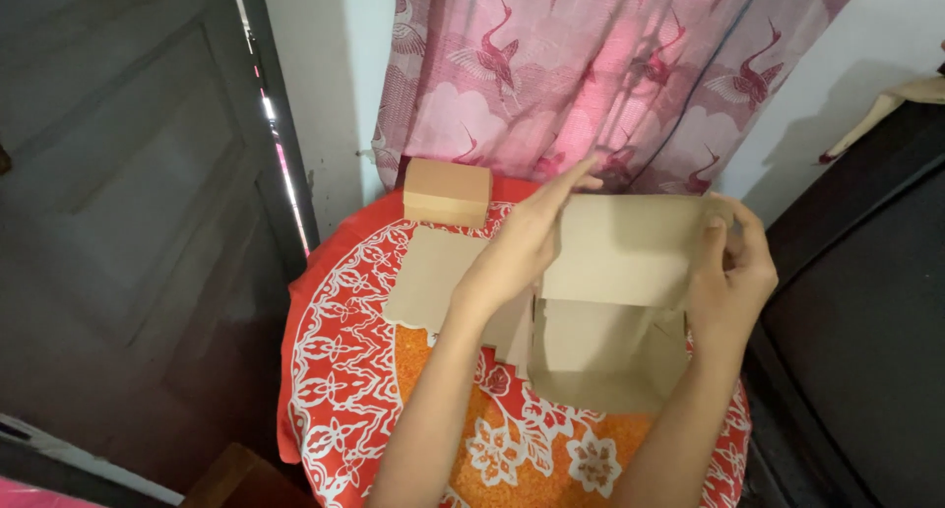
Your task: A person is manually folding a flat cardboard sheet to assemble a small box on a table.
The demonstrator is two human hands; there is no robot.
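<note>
A brown cardboard box (610, 355), partly folded and open at the top, stands on a small round table covered with a red and orange patterned cloth (340, 370). Its lid flap (620, 247) is raised upright. My left hand (527, 242) presses flat against the flap's left edge, fingers stretched out. My right hand (733, 272) pinches the flap's right edge near its top corner. Flat unfolded cardboard blanks (433, 277) lie under and to the left of the box.
A finished closed cardboard box (448, 193) sits at the table's far edge. Behind hangs a pink curtain with crane prints (591, 65). A dark wooden door (128, 203) is at the left, dark furniture (866, 301) at the right.
</note>
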